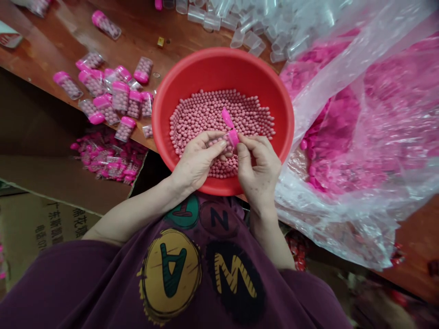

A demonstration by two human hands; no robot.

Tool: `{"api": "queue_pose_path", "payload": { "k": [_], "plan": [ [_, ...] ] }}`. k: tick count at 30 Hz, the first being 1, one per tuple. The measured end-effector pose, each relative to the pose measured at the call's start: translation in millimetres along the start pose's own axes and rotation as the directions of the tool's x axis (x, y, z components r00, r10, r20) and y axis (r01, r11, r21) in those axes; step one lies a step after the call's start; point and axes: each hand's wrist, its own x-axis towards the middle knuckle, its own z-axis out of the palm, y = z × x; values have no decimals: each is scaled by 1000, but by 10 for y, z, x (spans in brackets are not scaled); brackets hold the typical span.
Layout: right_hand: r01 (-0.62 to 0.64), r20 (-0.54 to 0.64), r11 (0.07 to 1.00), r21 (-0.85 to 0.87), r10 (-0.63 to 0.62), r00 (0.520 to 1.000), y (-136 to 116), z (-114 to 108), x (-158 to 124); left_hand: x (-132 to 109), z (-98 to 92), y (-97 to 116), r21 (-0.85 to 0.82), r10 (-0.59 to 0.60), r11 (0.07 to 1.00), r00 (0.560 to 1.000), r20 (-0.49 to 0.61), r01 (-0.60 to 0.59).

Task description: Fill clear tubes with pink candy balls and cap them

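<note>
A red plastic basin (222,57) holds a layer of small pink beads (219,116). Over the beads, my left hand (197,162) grips a small transparent plastic tube (219,144) with a few beads inside. My right hand (259,169) pinches the tube's bright pink cap (233,137) between thumb and fingers. A pink lid flap (227,117) sticks up from the cap. Both hands rest close to the basin's near rim, and the tube's far end is partly hidden by my fingers.
Filled, pink-capped tubes (109,96) lie on the wooden table (51,41) left of the basin. Empty transparent tubes (240,32) are heaped behind it. A large plastic bag of pink caps (343,123) fills the right side. Below the table edge stands a cardboard box (51,224).
</note>
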Motion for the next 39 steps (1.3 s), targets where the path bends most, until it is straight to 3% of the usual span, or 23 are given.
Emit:
{"api": "queue_pose_path", "payload": {
  "k": [5,9,12,15,17,21,23,26,32,39],
  "plan": [
    [-11,-36,999,31,12,999,4,76,-50,-5,-15,-44,-1,74,997,997,2,-74],
    [44,10,999,0,-44,999,-19,-17,-50,4,-30,-57,-4,105,994,994,12,-105],
    [-64,45,992,112,59,997,62,-122,42,3,-35,-30,-7,-5,1000,993,118,6],
    [-265,105,924,275,246,964,178,-119,162,-14,-34,1,36,-181,983,952,248,178],
    [-314,158,881,353,274,948,212,-74,209,-17,-36,13,27,-230,972,937,261,231],
    [-157,96,927,341,132,987,159,-65,161,23,-44,28,-127,-192,968,966,173,216],
    [-4,134,982,190,-22,991,142,-105,87,53,-46,36,-177,-200,958,968,155,226],
    [182,225,983,-27,-171,959,174,-115,-31,78,-43,41,-148,-251,950,954,164,275],
    [205,220,955,-214,-158,963,168,-62,-100,57,-46,45,-35,-270,956,917,293,293],
    [297,100,918,-263,-280,955,112,-109,-177,3,-76,24,28,-242,968,897,371,249]
  ]
}}
